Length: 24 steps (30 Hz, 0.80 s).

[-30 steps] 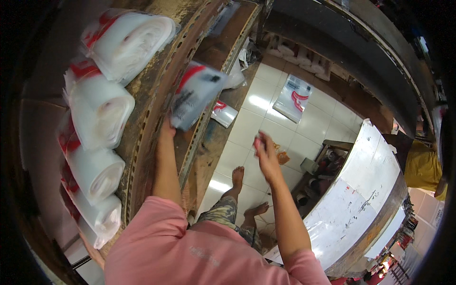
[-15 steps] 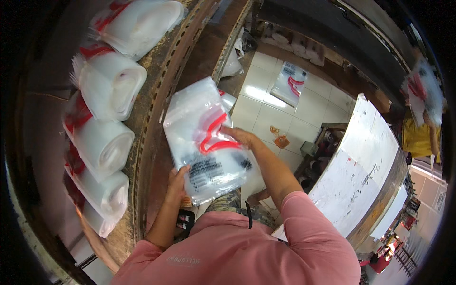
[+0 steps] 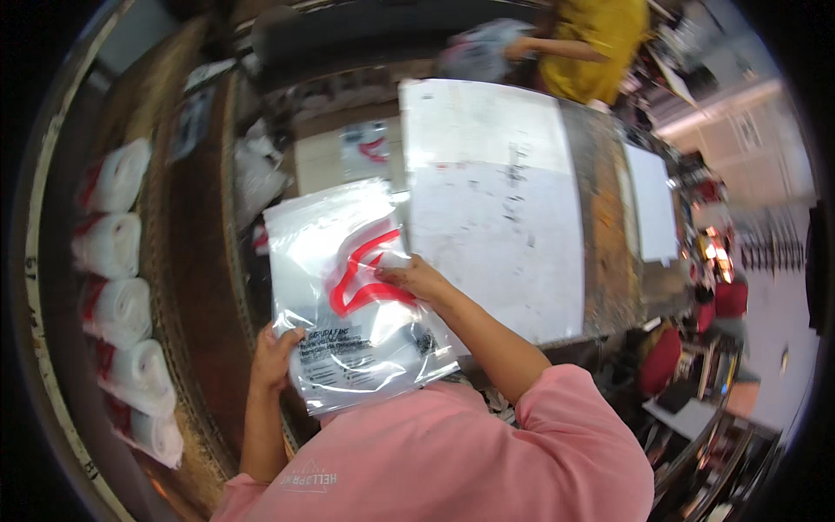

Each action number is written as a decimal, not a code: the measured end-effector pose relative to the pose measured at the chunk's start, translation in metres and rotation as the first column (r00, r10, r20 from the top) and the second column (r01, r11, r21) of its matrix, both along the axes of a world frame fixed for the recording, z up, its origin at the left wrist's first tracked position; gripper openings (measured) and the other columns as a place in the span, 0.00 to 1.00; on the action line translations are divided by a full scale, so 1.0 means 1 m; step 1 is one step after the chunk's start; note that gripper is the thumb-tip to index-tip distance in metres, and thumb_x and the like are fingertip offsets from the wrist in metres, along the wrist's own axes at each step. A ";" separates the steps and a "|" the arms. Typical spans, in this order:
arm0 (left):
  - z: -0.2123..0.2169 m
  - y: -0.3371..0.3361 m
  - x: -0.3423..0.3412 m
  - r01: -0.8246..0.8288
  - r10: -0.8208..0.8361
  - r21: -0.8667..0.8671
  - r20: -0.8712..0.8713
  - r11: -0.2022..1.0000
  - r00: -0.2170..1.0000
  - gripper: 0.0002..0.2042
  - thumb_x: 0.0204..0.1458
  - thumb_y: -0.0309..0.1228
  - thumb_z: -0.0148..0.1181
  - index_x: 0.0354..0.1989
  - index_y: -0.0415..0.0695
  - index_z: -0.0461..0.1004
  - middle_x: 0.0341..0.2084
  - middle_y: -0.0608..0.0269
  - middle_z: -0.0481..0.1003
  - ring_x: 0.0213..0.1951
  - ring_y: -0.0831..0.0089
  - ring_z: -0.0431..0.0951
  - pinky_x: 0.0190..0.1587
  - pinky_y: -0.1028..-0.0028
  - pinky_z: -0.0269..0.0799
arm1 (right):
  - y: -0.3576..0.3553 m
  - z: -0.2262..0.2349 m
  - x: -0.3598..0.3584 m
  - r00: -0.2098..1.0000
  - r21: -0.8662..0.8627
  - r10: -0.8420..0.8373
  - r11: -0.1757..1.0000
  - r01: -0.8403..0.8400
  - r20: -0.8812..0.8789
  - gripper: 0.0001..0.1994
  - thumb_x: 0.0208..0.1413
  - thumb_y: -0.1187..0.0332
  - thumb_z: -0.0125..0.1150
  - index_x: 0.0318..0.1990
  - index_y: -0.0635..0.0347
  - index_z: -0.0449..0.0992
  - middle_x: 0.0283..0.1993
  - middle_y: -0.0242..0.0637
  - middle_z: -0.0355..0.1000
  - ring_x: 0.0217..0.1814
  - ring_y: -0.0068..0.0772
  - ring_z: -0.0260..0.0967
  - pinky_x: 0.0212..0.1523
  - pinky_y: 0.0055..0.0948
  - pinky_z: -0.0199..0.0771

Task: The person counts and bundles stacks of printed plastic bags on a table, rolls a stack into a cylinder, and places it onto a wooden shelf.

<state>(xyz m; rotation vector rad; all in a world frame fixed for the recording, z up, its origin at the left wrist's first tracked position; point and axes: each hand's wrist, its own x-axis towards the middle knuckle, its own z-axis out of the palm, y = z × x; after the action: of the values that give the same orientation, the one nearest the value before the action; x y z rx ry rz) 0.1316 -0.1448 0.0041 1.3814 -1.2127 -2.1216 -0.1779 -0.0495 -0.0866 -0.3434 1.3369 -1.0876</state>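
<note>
We see, at far left, a column of rolled white bundles (image 3: 113, 304) with red bands lying on a brown shelf (image 3: 196, 287), well apart from our work. Our left hand (image 3: 275, 358) clasps the lower left corner of a clear plastic bag (image 3: 352, 291), fingers curled round its edge, thumb on the face. The bag is not resting on anything; we hold it in the air in front of our chest, between the shelf's right edge and the near left corner of the white worktable (image 3: 491, 200). Its long axis runs from low near our body up and away, tilted slightly left, and the printed black label sits at the near end, so the far short edge points away from us. Our right hand (image 3: 416, 278) presses on the bag's middle, fingertips pinching the film beside the red marking. In our judgement the slick film could slip from the left-hand corner grip, letting the bag droop or fold, or the right fingers could crease it. Farther right, beyond the table's far edge, another person in a yellow shirt (image 3: 600, 43) handles something blurred.
</note>
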 end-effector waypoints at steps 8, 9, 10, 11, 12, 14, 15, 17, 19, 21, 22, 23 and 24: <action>0.048 0.082 -0.204 0.537 -0.527 -0.029 -0.242 0.843 0.814 0.14 0.59 0.27 0.62 0.52 0.34 0.76 0.39 0.61 0.81 0.40 0.75 0.81 0.46 0.73 0.78 | 0.244 0.134 -0.101 0.771 -0.206 -0.623 0.778 0.594 -0.129 0.14 0.62 0.71 0.66 0.54 0.64 0.80 0.45 0.34 0.80 0.44 0.22 0.77 0.48 0.24 0.77; 0.050 0.095 -0.228 0.602 -0.581 -0.011 -0.275 0.799 0.766 0.15 0.59 0.28 0.62 0.52 0.34 0.76 0.39 0.61 0.81 0.40 0.75 0.82 0.45 0.73 0.79 | 0.271 0.140 -0.107 0.723 -0.184 -0.669 0.743 0.644 -0.171 0.14 0.61 0.71 0.67 0.53 0.64 0.80 0.46 0.35 0.80 0.44 0.22 0.77 0.48 0.25 0.77; 0.049 0.109 -0.253 0.662 -0.628 0.007 -0.307 0.749 0.715 0.15 0.59 0.28 0.62 0.52 0.34 0.76 0.38 0.61 0.81 0.39 0.74 0.82 0.44 0.73 0.80 | 0.298 0.140 -0.109 0.653 -0.233 -0.742 0.668 0.706 -0.151 0.13 0.61 0.72 0.67 0.52 0.65 0.80 0.46 0.35 0.80 0.44 0.23 0.77 0.47 0.25 0.78; 0.044 0.120 -0.275 0.715 -0.668 0.021 -0.337 0.699 0.664 0.15 0.59 0.29 0.63 0.52 0.34 0.76 0.38 0.60 0.82 0.38 0.74 0.83 0.43 0.73 0.81 | 0.321 0.138 -0.109 0.581 -0.281 -0.804 0.590 0.756 -0.124 0.13 0.61 0.73 0.67 0.51 0.65 0.80 0.45 0.35 0.80 0.44 0.23 0.77 0.46 0.26 0.79; 0.038 0.130 -0.297 0.771 -0.736 0.007 -0.295 0.637 0.610 0.16 0.59 0.29 0.63 0.52 0.34 0.76 0.37 0.60 0.82 0.37 0.73 0.83 0.41 0.73 0.81 | 0.344 0.142 -0.110 0.529 -0.258 -0.827 0.563 0.785 -0.191 0.13 0.60 0.74 0.68 0.51 0.65 0.79 0.44 0.34 0.79 0.44 0.24 0.77 0.45 0.26 0.79; 0.018 0.151 -0.334 0.859 -0.843 -0.003 -0.195 0.512 0.502 0.16 0.58 0.29 0.63 0.51 0.34 0.76 0.37 0.59 0.82 0.34 0.72 0.83 0.37 0.72 0.83 | 0.380 0.143 -0.108 0.424 -0.250 -0.879 0.470 0.847 -0.217 0.16 0.59 0.75 0.68 0.54 0.67 0.75 0.44 0.35 0.78 0.44 0.26 0.77 0.44 0.25 0.80; 0.009 0.165 -0.351 0.895 -0.872 0.054 -0.209 0.442 0.443 0.16 0.58 0.29 0.63 0.52 0.33 0.76 0.38 0.58 0.82 0.36 0.71 0.84 0.39 0.71 0.83 | 0.399 0.145 -0.104 0.364 -0.241 -0.901 0.417 0.876 -0.238 0.18 0.58 0.76 0.68 0.55 0.68 0.74 0.44 0.36 0.78 0.43 0.27 0.77 0.44 0.25 0.80; -0.008 0.196 -0.379 0.943 -0.912 0.159 -0.248 0.294 0.326 0.17 0.58 0.28 0.62 0.54 0.32 0.75 0.42 0.55 0.81 0.38 0.70 0.84 0.41 0.70 0.83 | 0.429 0.144 -0.099 0.241 -0.294 -0.944 0.302 0.907 -0.227 0.21 0.58 0.78 0.68 0.57 0.71 0.70 0.45 0.39 0.76 0.43 0.28 0.77 0.42 0.25 0.81; -0.033 0.229 -0.396 0.951 -0.897 0.188 -0.326 0.247 0.298 0.17 0.58 0.28 0.62 0.53 0.32 0.75 0.42 0.54 0.81 0.37 0.69 0.84 0.40 0.69 0.84 | 0.453 0.143 -0.096 0.165 -0.306 -0.960 0.230 0.924 -0.224 0.23 0.57 0.79 0.67 0.59 0.73 0.67 0.45 0.41 0.75 0.43 0.29 0.77 0.42 0.26 0.82; -0.033 0.246 -0.406 0.957 -0.894 0.205 -0.361 0.203 0.267 0.17 0.58 0.29 0.62 0.53 0.31 0.75 0.41 0.54 0.81 0.37 0.68 0.85 0.40 0.68 0.84 | 0.473 0.141 -0.095 0.135 -0.286 -0.965 0.197 0.938 -0.223 0.25 0.57 0.81 0.67 0.61 0.75 0.64 0.45 0.42 0.74 0.43 0.30 0.76 0.41 0.26 0.83; -0.028 0.250 -0.406 0.959 -0.897 0.212 -0.361 0.188 0.255 0.17 0.58 0.29 0.62 0.52 0.31 0.75 0.41 0.54 0.81 0.37 0.68 0.85 0.40 0.68 0.85 | 0.482 0.143 -0.095 0.176 -0.274 -0.926 0.274 0.922 -0.334 0.23 0.58 0.77 0.68 0.59 0.74 0.69 0.45 0.39 0.75 0.43 0.28 0.75 0.42 0.27 0.80; -0.024 0.253 -0.406 0.960 -0.900 0.219 -0.361 0.175 0.246 0.17 0.58 0.29 0.62 0.52 0.31 0.75 0.41 0.54 0.81 0.37 0.68 0.85 0.40 0.67 0.85 | 0.487 0.143 -0.096 0.186 -0.248 -0.908 0.292 0.924 -0.377 0.22 0.58 0.76 0.68 0.58 0.74 0.72 0.45 0.39 0.76 0.43 0.28 0.75 0.43 0.27 0.79; -0.026 0.257 -0.406 0.945 -0.867 0.242 -0.395 0.219 0.303 0.13 0.58 0.29 0.62 0.47 0.33 0.78 0.35 0.56 0.82 0.31 0.68 0.85 0.34 0.66 0.85 | 0.490 0.142 -0.099 0.198 -0.221 -0.887 0.311 0.924 -0.418 0.21 0.57 0.75 0.69 0.57 0.73 0.74 0.45 0.38 0.76 0.43 0.27 0.75 0.44 0.27 0.78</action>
<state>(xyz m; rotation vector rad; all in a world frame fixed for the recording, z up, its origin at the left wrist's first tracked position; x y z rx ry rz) -0.2747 0.1118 -0.0223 0.4198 -1.8323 -3.4328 -0.2769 0.4405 0.0557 0.4105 2.1339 -2.0434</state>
